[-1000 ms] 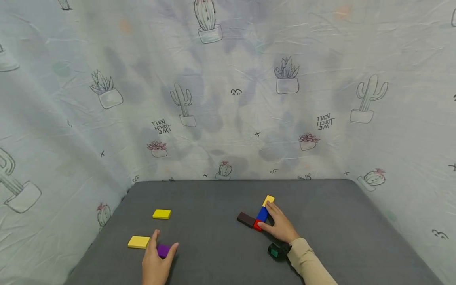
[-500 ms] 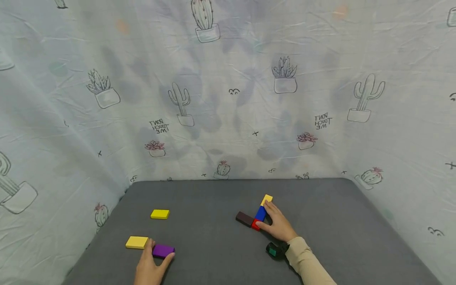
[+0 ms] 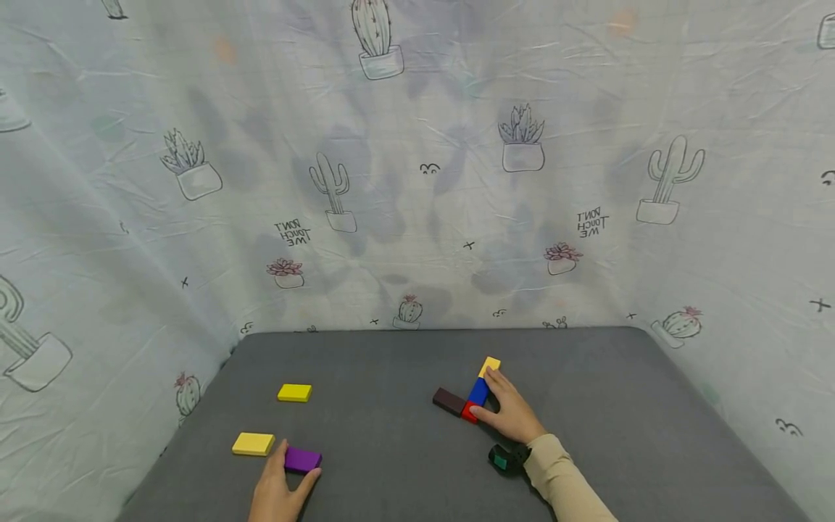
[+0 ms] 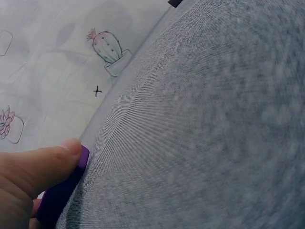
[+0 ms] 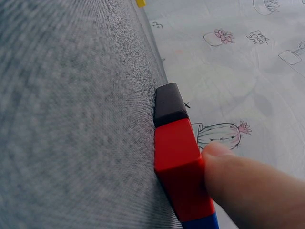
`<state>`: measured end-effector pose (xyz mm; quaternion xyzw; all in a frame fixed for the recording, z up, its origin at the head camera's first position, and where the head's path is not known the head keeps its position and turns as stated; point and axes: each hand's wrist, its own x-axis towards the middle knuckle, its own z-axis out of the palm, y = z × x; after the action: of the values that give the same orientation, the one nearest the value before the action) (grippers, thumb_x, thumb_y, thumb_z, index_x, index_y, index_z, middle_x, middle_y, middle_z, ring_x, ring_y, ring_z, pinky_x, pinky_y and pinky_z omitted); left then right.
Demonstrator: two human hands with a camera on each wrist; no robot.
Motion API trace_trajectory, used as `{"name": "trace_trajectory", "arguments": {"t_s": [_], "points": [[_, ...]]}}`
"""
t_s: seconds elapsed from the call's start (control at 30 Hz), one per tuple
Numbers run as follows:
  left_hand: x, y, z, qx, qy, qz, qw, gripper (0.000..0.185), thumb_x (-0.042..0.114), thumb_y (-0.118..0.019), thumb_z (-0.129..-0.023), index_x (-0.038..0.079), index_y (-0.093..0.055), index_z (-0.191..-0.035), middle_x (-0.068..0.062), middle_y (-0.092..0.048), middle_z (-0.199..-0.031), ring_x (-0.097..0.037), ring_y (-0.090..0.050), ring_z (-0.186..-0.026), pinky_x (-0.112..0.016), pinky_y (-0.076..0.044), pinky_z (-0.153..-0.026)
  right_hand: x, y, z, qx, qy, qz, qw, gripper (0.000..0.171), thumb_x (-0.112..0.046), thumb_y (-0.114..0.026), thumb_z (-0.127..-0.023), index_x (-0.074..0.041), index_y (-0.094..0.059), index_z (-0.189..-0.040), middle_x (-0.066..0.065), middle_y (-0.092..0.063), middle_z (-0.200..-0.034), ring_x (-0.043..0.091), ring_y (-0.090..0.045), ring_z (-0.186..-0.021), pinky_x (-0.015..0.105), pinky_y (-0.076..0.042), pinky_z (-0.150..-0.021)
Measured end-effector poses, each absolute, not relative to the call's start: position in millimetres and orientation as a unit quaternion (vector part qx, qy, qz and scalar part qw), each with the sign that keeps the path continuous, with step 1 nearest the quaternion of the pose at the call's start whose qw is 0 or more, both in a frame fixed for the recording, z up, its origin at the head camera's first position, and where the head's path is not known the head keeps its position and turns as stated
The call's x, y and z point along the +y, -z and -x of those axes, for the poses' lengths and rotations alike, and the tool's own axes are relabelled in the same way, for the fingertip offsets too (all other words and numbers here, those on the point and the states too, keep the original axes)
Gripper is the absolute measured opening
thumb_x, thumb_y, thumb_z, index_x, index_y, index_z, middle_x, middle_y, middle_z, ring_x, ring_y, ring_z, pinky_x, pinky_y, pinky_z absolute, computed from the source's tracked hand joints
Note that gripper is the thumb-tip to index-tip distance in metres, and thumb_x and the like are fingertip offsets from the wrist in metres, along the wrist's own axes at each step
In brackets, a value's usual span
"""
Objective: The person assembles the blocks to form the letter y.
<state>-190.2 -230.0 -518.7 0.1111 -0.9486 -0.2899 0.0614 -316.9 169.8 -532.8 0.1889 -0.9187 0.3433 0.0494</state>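
Observation:
My left hand (image 3: 277,489) grips a purple block (image 3: 303,460), its thumb at the right end and a finger at the left end. The left wrist view shows the thumb (image 4: 50,162) against the purple block, whose far side is hidden. My right hand (image 3: 512,413) rests over a slanted row of a red block (image 5: 176,145), a blue block (image 3: 478,393) and a yellow block (image 3: 491,365). Its thumb touches the red block's upper edge, while its fingers reach the yellow and blue blocks. A dark brown block (image 3: 449,401) meets the red block at an angle.
Two more yellow blocks lie at the left: a pale one (image 3: 253,444) beside my left hand and a brighter one (image 3: 295,392) farther back. A black wrist device (image 3: 505,458) is by my right wrist. Cactus-print cloth (image 3: 417,181) surrounds the grey table (image 3: 385,449).
My left hand has shifted slightly left and nearer to me, uncovering more of the purple block. My right hand and its row of blocks stay in place.

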Motion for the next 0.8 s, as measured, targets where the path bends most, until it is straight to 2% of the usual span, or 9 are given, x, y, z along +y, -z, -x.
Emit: {"name": "trace_trajectory", "arguments": {"t_s": [0.23, 0.57, 0.7, 0.8], "points": [[-232.0, 520.3, 191.6, -0.954, 0.275, -0.109, 0.055, 0.081, 0.039, -0.067, -0.085, -0.021, -0.037, -0.131, -0.044, -0.036, -0.133, -0.058, -0.033, -0.125, -0.065, -0.035, -0.099, 170.0, 534.2, 317.0, -0.92, -0.34, -0.189, 0.054, 0.081, -0.046, -0.065, -0.086, 0.004, -0.036, -0.143, 0.02, -0.028, -0.153, 0.04, -0.022, -0.142, 0.059, -0.027, -0.11], [-232.2, 522.1, 194.3, -0.953, 0.268, -0.133, 0.038, 0.094, 0.049, -0.068, -0.082, -0.024, -0.032, -0.132, -0.047, -0.031, -0.133, -0.058, -0.033, -0.124, -0.065, -0.035, -0.099, 170.0, 534.0, 316.7, -0.922, -0.335, -0.186, 0.052, 0.082, -0.046, -0.065, -0.086, 0.004, -0.036, -0.143, 0.02, -0.028, -0.153, 0.04, -0.022, -0.142, 0.059, -0.027, -0.11], [-232.9, 523.1, 194.0, -0.954, 0.265, -0.135, 0.041, 0.095, 0.053, -0.067, -0.081, -0.022, -0.035, -0.13, -0.046, -0.034, -0.132, -0.058, -0.034, -0.123, -0.065, -0.035, -0.098, 170.0, 533.7, 316.2, -0.922, -0.335, -0.187, 0.053, 0.082, -0.046, -0.065, -0.086, 0.005, -0.036, -0.143, 0.021, -0.028, -0.153, 0.04, -0.022, -0.141, 0.059, -0.027, -0.11], [-232.2, 523.0, 194.2, -0.953, 0.266, -0.132, 0.05, 0.091, 0.049, -0.07, -0.08, -0.021, -0.039, -0.128, -0.044, -0.039, -0.129, -0.056, -0.037, -0.122, -0.064, -0.037, -0.098, 170.2, 533.7, 316.3, -0.922, -0.335, -0.187, 0.054, 0.082, -0.046, -0.065, -0.086, 0.005, -0.036, -0.143, 0.021, -0.028, -0.153, 0.04, -0.022, -0.142, 0.059, -0.027, -0.11]]}}
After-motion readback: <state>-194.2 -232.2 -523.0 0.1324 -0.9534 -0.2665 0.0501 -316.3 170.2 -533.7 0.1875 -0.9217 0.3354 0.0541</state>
